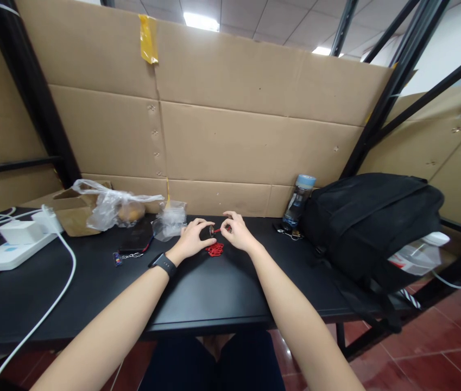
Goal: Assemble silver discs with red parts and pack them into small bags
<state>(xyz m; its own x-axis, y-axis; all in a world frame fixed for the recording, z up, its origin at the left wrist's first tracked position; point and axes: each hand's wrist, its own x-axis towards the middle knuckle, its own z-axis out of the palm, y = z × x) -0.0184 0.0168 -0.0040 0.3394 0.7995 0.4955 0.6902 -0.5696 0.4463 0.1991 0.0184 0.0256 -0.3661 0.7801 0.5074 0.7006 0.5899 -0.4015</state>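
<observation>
Both my hands meet over the far middle of a black table. My left hand, with a black watch on the wrist, pinches a small dark round piece. My right hand pinches the red cord that runs from that piece. The rest of the red cord lies bunched on the table just below and between the hands.
A black backpack fills the table's right side, a blue-capped bottle beside it. Left of my hands lie a small clear bag, a dark phone, keys, a plastic bag over a box, and a white power strip with cable. Cardboard walls stand behind.
</observation>
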